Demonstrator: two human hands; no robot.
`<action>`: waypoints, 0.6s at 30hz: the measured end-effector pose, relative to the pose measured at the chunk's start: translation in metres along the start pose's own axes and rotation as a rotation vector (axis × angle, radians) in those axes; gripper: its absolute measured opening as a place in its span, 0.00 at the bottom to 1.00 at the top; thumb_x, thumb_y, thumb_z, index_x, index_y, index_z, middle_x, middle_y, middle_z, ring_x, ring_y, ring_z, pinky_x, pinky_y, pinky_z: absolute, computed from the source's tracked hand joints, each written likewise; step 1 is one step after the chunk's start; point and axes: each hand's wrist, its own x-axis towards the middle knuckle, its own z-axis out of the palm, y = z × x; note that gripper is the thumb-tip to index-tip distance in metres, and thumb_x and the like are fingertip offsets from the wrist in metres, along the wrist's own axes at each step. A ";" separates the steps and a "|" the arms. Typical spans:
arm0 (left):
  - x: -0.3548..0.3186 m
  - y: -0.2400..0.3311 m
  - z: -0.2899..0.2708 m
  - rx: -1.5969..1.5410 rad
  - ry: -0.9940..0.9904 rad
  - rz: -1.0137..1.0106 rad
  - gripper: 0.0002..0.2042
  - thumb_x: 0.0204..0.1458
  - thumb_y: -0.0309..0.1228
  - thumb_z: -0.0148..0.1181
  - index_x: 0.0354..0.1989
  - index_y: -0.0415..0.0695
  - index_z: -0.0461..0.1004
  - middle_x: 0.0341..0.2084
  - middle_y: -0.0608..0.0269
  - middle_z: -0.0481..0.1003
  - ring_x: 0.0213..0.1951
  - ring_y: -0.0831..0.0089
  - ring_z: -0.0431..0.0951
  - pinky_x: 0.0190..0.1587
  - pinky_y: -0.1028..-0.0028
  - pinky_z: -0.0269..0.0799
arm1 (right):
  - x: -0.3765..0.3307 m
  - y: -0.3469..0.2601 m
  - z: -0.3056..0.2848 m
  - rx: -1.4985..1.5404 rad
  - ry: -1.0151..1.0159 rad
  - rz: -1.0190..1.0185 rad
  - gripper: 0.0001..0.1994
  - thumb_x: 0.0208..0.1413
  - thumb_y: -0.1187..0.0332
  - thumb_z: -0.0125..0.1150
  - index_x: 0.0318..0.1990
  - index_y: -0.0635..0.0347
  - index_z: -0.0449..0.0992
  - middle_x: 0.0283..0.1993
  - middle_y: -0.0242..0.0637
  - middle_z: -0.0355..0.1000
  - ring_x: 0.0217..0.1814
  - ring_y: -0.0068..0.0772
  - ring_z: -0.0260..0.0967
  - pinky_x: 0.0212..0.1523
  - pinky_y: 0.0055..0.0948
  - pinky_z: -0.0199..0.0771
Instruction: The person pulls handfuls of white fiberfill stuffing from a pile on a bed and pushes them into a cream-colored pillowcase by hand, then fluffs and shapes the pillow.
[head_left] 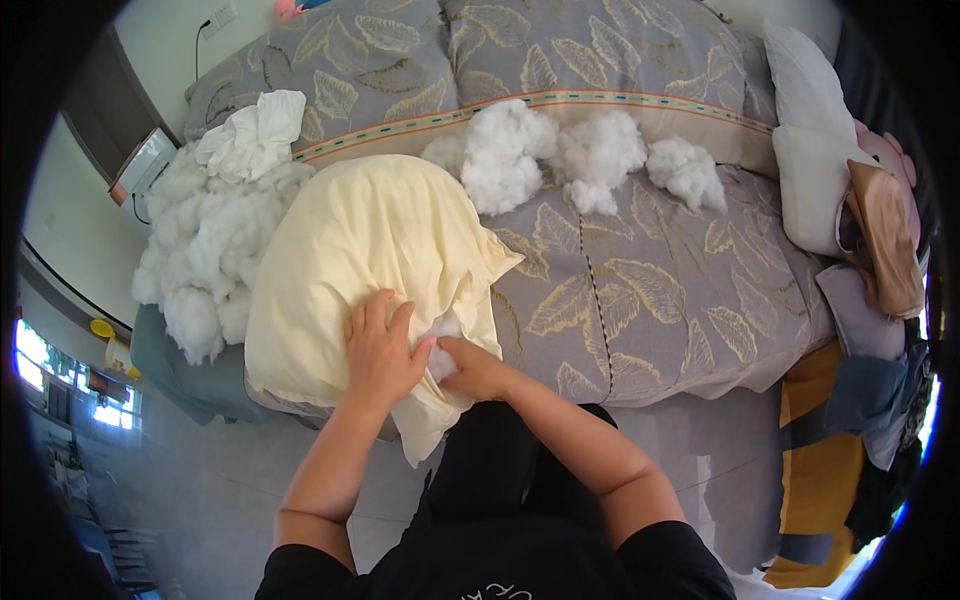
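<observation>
A plump cream pillowcase (375, 235) filled with something bulky rests on the sofa seat before me, its open end toward me. White fibre stuffing (443, 335) shows in the opening. My left hand (382, 348) lies on the cloth left of the opening, fingers spread, thumb at its edge. At the opening, my right hand (475, 370) has its index finger and thumb around a tuft of the stuffing. Its other fingers are partly hidden. A loose corner of the cloth hangs down below my hands.
The grey leaf-patterned sofa (660, 290) spans the view. A large heap of stuffing (205, 235) lies left, topped by a crumpled white cloth (262, 135). Several loose clumps (600, 155) sit along the backrest. White cushions (805, 170) and a brown cloth (888, 240) are at right.
</observation>
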 end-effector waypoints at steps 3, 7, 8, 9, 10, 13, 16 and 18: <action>0.005 0.001 0.002 -0.125 0.193 0.023 0.18 0.40 0.31 0.61 0.42 0.39 0.71 0.49 0.51 0.64 0.49 0.53 0.63 0.51 0.58 0.58 | 0.012 -0.010 0.004 0.009 0.376 0.038 0.21 0.43 0.76 0.54 0.49 0.64 0.63 0.46 0.52 0.65 0.52 0.46 0.62 0.52 0.34 0.61; 0.011 0.001 -0.002 -0.198 0.241 0.150 0.16 0.45 0.30 0.57 0.44 0.40 0.70 0.51 0.50 0.63 0.53 0.52 0.61 0.54 0.56 0.55 | 0.043 0.005 0.052 0.168 0.338 -0.231 0.22 0.45 0.77 0.52 0.51 0.66 0.60 0.50 0.51 0.63 0.53 0.47 0.60 0.53 0.33 0.60; 0.012 0.001 -0.004 -0.161 0.173 0.179 0.16 0.46 0.31 0.56 0.44 0.40 0.70 0.51 0.50 0.63 0.54 0.51 0.60 0.56 0.56 0.53 | 0.042 -0.005 0.058 0.207 0.209 -0.317 0.20 0.49 0.77 0.47 0.52 0.66 0.60 0.49 0.53 0.62 0.53 0.48 0.58 0.55 0.34 0.56; 0.011 0.001 -0.003 -0.089 0.030 0.146 0.18 0.50 0.35 0.53 0.48 0.41 0.69 0.55 0.52 0.62 0.59 0.51 0.55 0.60 0.52 0.44 | 0.035 -0.010 0.056 0.472 0.058 -0.233 0.20 0.49 0.77 0.47 0.53 0.65 0.60 0.48 0.52 0.62 0.50 0.47 0.60 0.52 0.34 0.59; 0.010 -0.003 0.001 -0.088 -0.015 0.115 0.18 0.50 0.36 0.52 0.48 0.41 0.69 0.55 0.52 0.61 0.60 0.52 0.54 0.60 0.51 0.40 | 0.028 -0.011 0.049 0.734 -0.095 -0.144 0.21 0.49 0.77 0.47 0.54 0.65 0.59 0.48 0.51 0.62 0.47 0.46 0.62 0.49 0.35 0.62; 0.003 -0.033 0.027 -0.126 -0.126 -0.019 0.22 0.50 0.44 0.51 0.51 0.45 0.68 0.57 0.56 0.59 0.63 0.55 0.49 0.61 0.47 0.30 | 0.018 -0.005 0.007 0.917 -0.306 0.036 0.28 0.45 0.77 0.51 0.58 0.65 0.54 0.56 0.48 0.59 0.51 0.33 0.62 0.43 0.30 0.65; 0.008 -0.018 0.031 0.038 -0.097 -0.025 0.22 0.51 0.44 0.51 0.50 0.45 0.68 0.57 0.57 0.60 0.62 0.56 0.51 0.62 0.47 0.31 | 0.015 0.009 0.006 -0.299 0.174 -0.160 0.20 0.46 0.74 0.53 0.50 0.64 0.66 0.40 0.47 0.69 0.40 0.38 0.69 0.36 0.35 0.68; 0.023 0.009 0.031 -0.061 -0.051 0.050 0.21 0.50 0.42 0.52 0.50 0.45 0.69 0.56 0.58 0.62 0.62 0.56 0.52 0.62 0.48 0.31 | 0.014 0.003 0.017 -0.189 0.424 -0.131 0.15 0.47 0.72 0.56 0.44 0.64 0.71 0.38 0.46 0.71 0.39 0.40 0.69 0.38 0.35 0.68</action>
